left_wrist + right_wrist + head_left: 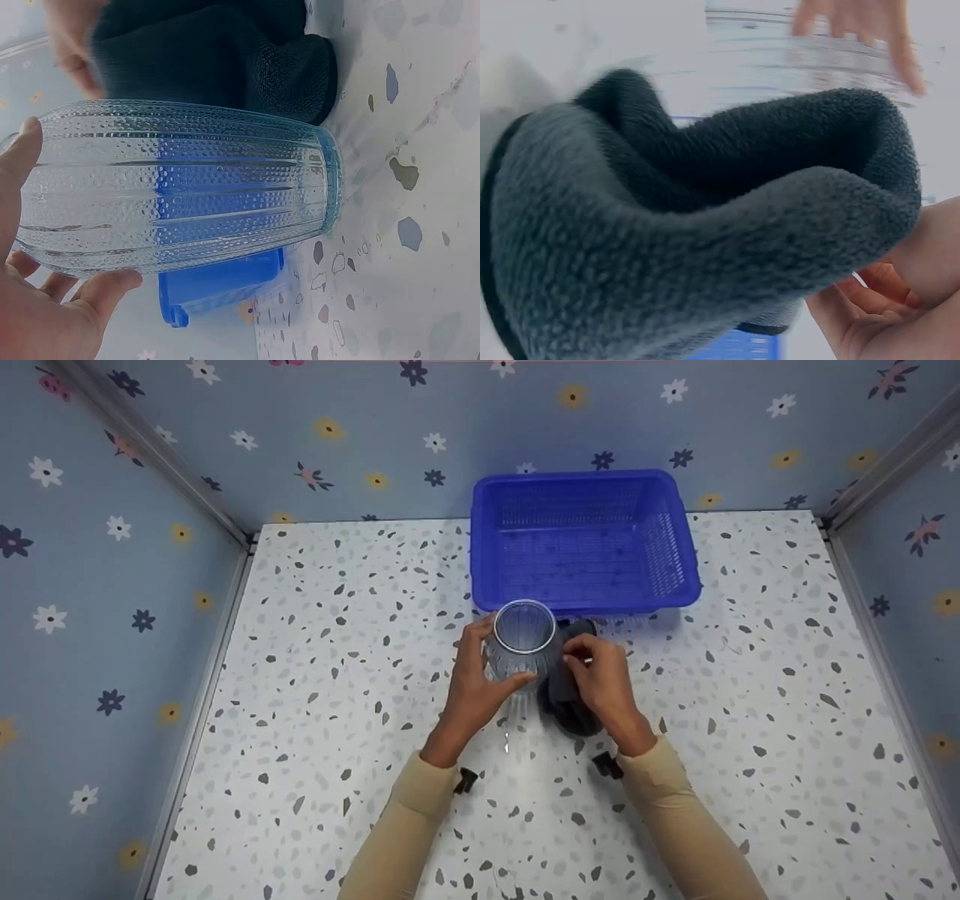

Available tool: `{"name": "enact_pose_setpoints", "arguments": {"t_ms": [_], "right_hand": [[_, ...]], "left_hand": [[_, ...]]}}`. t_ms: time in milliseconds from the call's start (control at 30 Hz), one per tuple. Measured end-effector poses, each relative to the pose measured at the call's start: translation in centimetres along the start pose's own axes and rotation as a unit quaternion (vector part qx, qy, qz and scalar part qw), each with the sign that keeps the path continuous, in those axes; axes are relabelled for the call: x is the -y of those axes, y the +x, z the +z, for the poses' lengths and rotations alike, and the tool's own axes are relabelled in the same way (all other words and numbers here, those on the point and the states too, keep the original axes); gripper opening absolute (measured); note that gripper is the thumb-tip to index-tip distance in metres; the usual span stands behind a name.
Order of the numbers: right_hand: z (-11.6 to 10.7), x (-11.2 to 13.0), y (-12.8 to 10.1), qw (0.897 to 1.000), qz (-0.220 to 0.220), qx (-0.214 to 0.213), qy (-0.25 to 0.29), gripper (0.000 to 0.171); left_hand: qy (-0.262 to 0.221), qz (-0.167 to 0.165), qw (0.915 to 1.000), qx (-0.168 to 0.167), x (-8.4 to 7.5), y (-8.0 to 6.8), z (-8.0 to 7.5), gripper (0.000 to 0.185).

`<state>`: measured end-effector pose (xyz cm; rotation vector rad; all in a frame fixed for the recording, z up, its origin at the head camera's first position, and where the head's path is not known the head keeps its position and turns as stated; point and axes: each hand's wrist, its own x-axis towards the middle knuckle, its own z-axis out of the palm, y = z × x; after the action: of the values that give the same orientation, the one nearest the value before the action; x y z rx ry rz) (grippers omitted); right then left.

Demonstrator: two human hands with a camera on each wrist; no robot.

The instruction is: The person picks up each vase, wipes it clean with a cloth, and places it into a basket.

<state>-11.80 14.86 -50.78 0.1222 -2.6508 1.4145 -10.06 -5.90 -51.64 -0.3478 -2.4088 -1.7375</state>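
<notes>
my left hand [475,679] wraps the ribbed clear glass vase [521,649], thumb and fingers curled round its side. my right hand [604,682] pinches a dark grey fleece cloth [564,690], bunched against the vase's right side. vase stands upright on the speckled table [315,675], just in front of the blue basket [581,540]. both forearms angle inward, beige sleeves.
</notes>
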Motion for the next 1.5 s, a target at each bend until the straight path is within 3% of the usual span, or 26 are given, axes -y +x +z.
{"name": "enact_pose_setpoints", "arguments": {"t_ms": [200, 433, 567, 800, 1067, 1167, 1367, 1500], "right_hand": [[1.7, -2.1, -0.2, 0.999, 0.025, 0.031, -0.038, 0.008], [1.8, -2.3, -0.3, 0.998, 0.031, 0.028, -0.044, 0.008], [0.9, -1.4, -0.5, 0.999, 0.030, 0.011, -0.029, 0.008], [-1.6, 2.3, -0.3, 0.998, -0.021, -0.051, 0.030, 0.008], [-2.3, 4.2, 0.2, 0.995, -0.063, -0.069, 0.023, 0.007], [-2.2, 4.0, 0.3, 0.995, -0.066, -0.066, 0.024, 0.007], [-2.2, 3.8, 0.3, 0.994, -0.078, -0.065, 0.032, 0.007], [-2.2, 3.8, 0.0, 0.994, -0.079, -0.066, 0.037, 0.007]], "left_hand": [[-0.002, -0.001, 1.0000, -0.002, -0.1, 0.0, 0.1, 0.083], [-0.001, -0.007, 1.0000, -0.004, -0.1, 0.1, 0.3, 0.083], [-0.003, -0.011, 0.9999, 0.000, -0.2, 0.1, 0.4, 0.082], [0.008, 0.003, 0.9999, -0.010, -0.1, 0.2, 0.4, 0.084], [0.052, 0.035, 0.9973, -0.038, -0.1, 0.1, 1.0, 0.085], [0.058, 0.040, 0.9971, -0.026, 0.0, 0.0, 0.7, 0.085], [-0.007, 0.030, 0.9988, 0.039, 0.4, 0.0, -0.6, 0.068], [-0.025, 0.021, 0.9987, 0.039, 0.4, 0.1, -0.7, 0.071]]}}
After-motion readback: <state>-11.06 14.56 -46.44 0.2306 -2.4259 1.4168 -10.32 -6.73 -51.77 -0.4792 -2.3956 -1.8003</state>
